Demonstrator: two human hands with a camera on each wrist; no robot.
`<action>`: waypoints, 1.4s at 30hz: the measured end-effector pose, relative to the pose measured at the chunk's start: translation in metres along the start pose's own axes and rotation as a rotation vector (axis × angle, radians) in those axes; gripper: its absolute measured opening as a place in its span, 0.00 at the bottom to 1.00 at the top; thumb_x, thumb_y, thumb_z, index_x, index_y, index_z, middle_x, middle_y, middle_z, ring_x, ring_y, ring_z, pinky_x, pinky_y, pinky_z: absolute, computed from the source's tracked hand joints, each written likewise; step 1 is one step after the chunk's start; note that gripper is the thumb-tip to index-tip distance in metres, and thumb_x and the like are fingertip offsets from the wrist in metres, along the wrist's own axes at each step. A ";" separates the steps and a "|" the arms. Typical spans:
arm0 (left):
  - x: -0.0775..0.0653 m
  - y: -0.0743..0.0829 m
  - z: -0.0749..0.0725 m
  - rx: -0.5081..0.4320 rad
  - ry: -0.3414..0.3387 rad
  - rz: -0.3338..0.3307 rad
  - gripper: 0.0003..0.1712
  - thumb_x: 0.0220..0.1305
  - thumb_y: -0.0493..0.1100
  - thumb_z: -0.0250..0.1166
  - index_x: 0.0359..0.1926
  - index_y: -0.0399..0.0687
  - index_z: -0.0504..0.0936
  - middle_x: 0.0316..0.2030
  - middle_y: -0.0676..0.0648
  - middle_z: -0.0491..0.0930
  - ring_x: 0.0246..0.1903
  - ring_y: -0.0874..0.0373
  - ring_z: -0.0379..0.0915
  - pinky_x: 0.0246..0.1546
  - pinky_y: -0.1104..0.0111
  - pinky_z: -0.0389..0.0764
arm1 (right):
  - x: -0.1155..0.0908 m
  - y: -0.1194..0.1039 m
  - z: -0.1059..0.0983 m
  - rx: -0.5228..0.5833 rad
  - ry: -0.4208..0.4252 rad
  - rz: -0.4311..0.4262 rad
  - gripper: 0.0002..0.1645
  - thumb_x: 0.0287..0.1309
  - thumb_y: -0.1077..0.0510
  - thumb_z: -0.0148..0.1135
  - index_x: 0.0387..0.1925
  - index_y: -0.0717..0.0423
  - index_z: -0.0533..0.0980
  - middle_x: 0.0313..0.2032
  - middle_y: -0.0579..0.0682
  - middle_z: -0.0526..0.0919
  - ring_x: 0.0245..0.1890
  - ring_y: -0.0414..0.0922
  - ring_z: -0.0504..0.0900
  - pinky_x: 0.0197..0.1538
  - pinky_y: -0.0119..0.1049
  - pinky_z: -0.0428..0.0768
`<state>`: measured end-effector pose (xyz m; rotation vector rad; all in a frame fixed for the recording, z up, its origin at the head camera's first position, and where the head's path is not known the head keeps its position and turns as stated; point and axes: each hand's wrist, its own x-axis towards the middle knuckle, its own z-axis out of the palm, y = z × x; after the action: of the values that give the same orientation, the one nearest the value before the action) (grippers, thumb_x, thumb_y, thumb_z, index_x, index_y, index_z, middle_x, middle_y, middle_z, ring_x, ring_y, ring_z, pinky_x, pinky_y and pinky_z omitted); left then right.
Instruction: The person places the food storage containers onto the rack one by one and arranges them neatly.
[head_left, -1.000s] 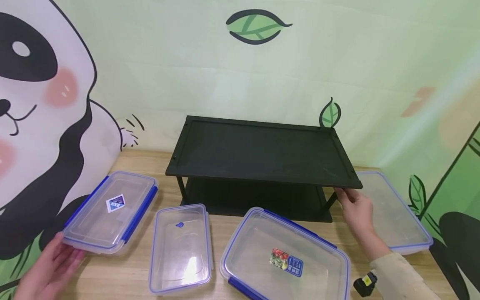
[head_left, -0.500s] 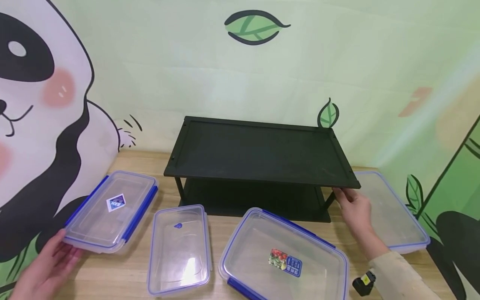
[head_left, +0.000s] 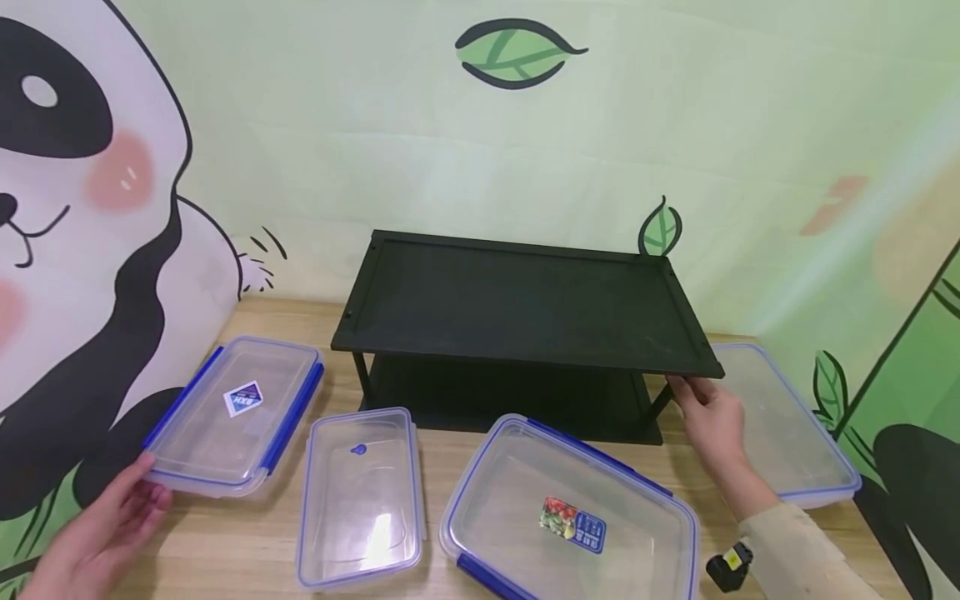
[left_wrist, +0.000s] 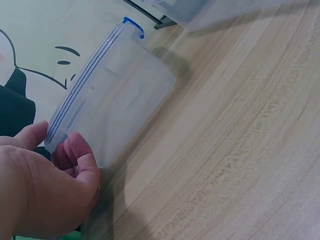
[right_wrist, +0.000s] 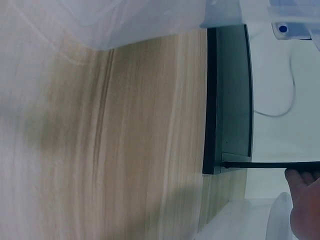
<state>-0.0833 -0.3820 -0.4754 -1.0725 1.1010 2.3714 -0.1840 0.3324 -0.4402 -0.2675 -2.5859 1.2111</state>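
Note:
In the head view, my left hand (head_left: 101, 533) pinches the near corner of a clear food container (head_left: 236, 421) with a blue-clipped lid. The left wrist view shows the thumb at the lid's edge and the curled fingers below it, against the container (left_wrist: 120, 95), which looks tilted. At the right, my right hand (head_left: 712, 421) grips the black two-tier shelf (head_left: 517, 308) near the top of its front right leg, just under the upper board. Some fingertips are hidden there. The right wrist view shows the fingers against the leg (right_wrist: 270, 164).
A smaller clear container (head_left: 362, 500) and a large one (head_left: 577, 508) with a label lie in front of the shelf. Another clear container (head_left: 787, 425) lies right of it, partly behind my right hand. A black object (head_left: 729, 568) with a yellow mark is by the right sleeve.
My left hand and the blue-clipped container have shifted slightly right and away from me. My right hand stays at the shelf leg, and the shelf stays put.

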 end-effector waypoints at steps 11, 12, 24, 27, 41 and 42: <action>0.003 -0.006 0.000 -0.098 -0.095 0.022 0.15 0.79 0.51 0.62 0.34 0.52 0.77 0.36 0.54 0.75 0.38 0.62 0.77 0.48 0.73 0.84 | 0.000 0.000 0.000 0.010 -0.002 -0.002 0.27 0.80 0.47 0.59 0.65 0.64 0.81 0.57 0.67 0.86 0.40 0.18 0.77 0.39 0.15 0.75; 0.002 -0.006 0.003 -0.101 -0.090 0.016 0.15 0.80 0.52 0.61 0.34 0.51 0.76 0.36 0.54 0.75 0.38 0.62 0.77 0.48 0.73 0.84 | 0.001 0.000 -0.001 0.011 -0.003 -0.004 0.27 0.80 0.47 0.59 0.65 0.64 0.81 0.57 0.67 0.86 0.38 0.16 0.75 0.39 0.15 0.75; -0.001 -0.012 0.010 -0.170 -0.189 0.083 0.14 0.79 0.50 0.61 0.34 0.49 0.79 0.35 0.53 0.72 0.37 0.61 0.74 0.45 0.72 0.83 | 0.001 0.002 -0.001 0.031 -0.017 0.010 0.28 0.80 0.47 0.58 0.67 0.64 0.80 0.58 0.67 0.85 0.38 0.13 0.73 0.41 0.14 0.75; -0.003 -0.012 0.014 -0.182 -0.176 0.079 0.15 0.79 0.50 0.62 0.33 0.49 0.79 0.35 0.53 0.72 0.37 0.62 0.74 0.46 0.72 0.83 | 0.001 0.003 -0.001 0.033 -0.019 0.004 0.28 0.81 0.47 0.58 0.67 0.64 0.79 0.58 0.67 0.85 0.39 0.13 0.73 0.42 0.14 0.76; -0.010 -0.013 0.022 -0.237 -0.156 0.084 0.13 0.78 0.48 0.64 0.34 0.48 0.78 0.35 0.53 0.73 0.38 0.61 0.76 0.49 0.73 0.83 | 0.003 0.002 0.000 0.047 -0.031 0.023 0.29 0.80 0.46 0.58 0.67 0.63 0.80 0.59 0.66 0.85 0.42 0.17 0.77 0.44 0.14 0.76; -0.010 -0.013 0.023 -0.242 -0.158 0.088 0.13 0.78 0.48 0.64 0.34 0.48 0.78 0.35 0.53 0.73 0.38 0.61 0.76 0.49 0.73 0.83 | 0.003 0.002 0.000 0.051 -0.032 0.023 0.29 0.81 0.46 0.58 0.67 0.63 0.79 0.60 0.66 0.84 0.42 0.17 0.77 0.44 0.14 0.76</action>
<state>-0.0808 -0.3561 -0.4652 -0.9066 0.8398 2.6600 -0.1865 0.3343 -0.4419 -0.2696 -2.5817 1.2977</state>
